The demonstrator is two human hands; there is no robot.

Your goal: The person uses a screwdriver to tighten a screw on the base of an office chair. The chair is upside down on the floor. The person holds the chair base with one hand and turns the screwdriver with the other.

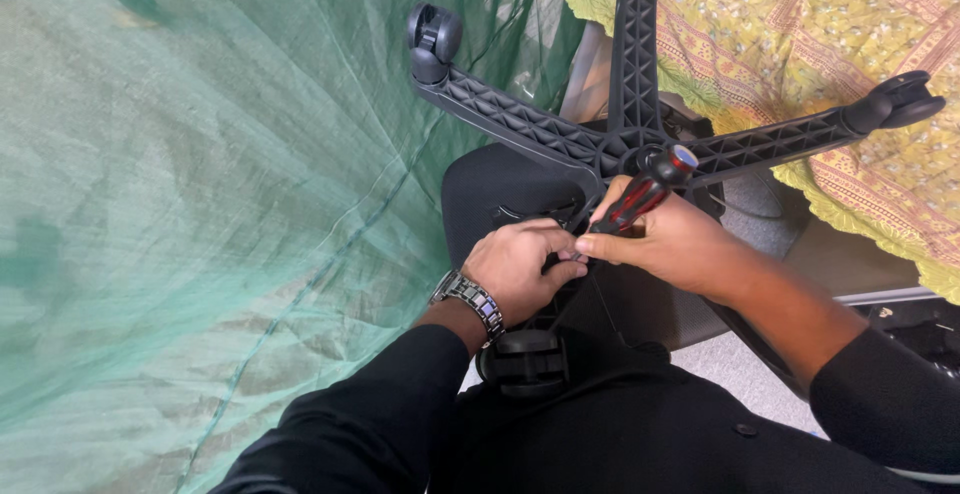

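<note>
A screwdriver (pixel 640 197) with a red and black handle is held in the right hand (pixel 668 244), the grip closed around the handle so that its capped end points up and away towards the hub of an upturned chair base (pixel 560 134). The tip is hidden between the two hands, so what it meets cannot be told. The left hand (pixel 518 268) is curled shut just beside it, its fingers pressed against something small and dark at the underside of the chair; the exact part pinched is probably a fitting, but the view is too crowded to be sure. A metal wristwatch (pixel 470 299) is worn on the left wrist, and both arms are covered by black sleeves.

The black star-shaped base is seen with ribbed arms spreading outward from the hub. One castor (pixel 433 42) is carried at the end of the upper left arm, another castor (pixel 903 99) at the end of the right arm, and a third castor (pixel 526 359) lies close below the left hand. The dark chair seat (pixel 490 194) is glimpsed beneath the base.

The left half of the view is filled by green mesh netting (pixel 190 204). A yellow patterned cloth (pixel 830 44) is draped at the upper right, and a patch of grey floor (pixel 740 384) is shown below the right forearm.
</note>
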